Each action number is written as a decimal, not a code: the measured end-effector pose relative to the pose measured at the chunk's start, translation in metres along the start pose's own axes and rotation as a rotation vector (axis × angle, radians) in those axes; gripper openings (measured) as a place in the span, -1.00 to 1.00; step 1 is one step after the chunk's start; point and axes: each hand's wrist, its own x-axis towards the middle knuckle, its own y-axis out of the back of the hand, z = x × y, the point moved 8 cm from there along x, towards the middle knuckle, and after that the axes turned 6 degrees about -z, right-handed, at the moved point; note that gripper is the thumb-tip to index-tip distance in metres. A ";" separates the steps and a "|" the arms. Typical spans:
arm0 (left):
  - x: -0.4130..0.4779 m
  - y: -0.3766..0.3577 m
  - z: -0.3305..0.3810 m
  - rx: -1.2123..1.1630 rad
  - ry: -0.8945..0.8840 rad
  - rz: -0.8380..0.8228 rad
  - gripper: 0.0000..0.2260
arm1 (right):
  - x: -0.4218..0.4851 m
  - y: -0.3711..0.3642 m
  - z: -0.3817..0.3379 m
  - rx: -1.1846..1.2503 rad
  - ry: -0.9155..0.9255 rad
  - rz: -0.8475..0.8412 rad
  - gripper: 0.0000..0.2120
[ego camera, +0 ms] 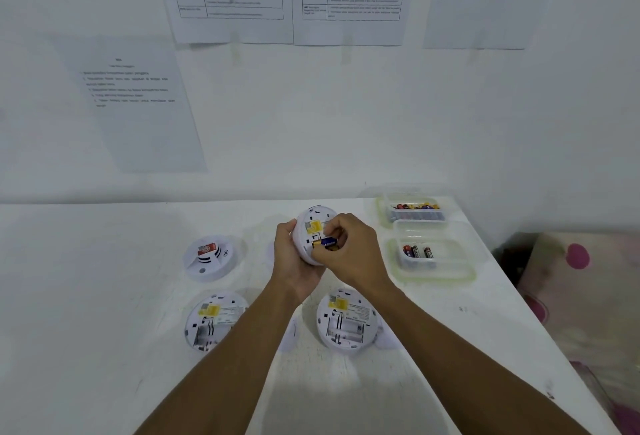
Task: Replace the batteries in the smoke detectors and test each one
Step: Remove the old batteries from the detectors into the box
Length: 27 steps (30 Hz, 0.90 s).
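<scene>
The right hand (351, 249) pinches a blue-and-gold battery (327, 243) at the open bay of the smoke detector (311, 221) — which the left hand (292, 256) grips by its rim, back toward the camera, above the surface (104, 296). The battery's long axis runs left to right, seemingly in line with the bay; whether it is seated I cannot tell. Pressing it home falls to the right hand.

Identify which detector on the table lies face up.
The far-left detector, with the red label; the near-left detector and near-right detector show their open backs.
</scene>
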 end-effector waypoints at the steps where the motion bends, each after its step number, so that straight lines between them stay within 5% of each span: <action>1: 0.000 0.001 0.000 0.000 0.000 0.003 -0.55 | -0.001 0.000 -0.002 0.003 0.017 -0.004 -0.75; 14: -0.006 -0.003 -0.002 -0.093 0.028 -0.010 -0.51 | -0.010 -0.004 -0.015 -0.312 0.373 -0.168 -0.86; 24: 0.004 -0.003 -0.003 -0.120 0.012 -0.037 -0.54 | 0.007 0.060 -0.008 -0.130 0.194 -0.009 -0.80; 27: 0.011 -0.009 -0.007 -0.113 0.022 -0.055 -0.43 | 0.021 0.120 0.027 -0.197 -0.002 0.096 -0.90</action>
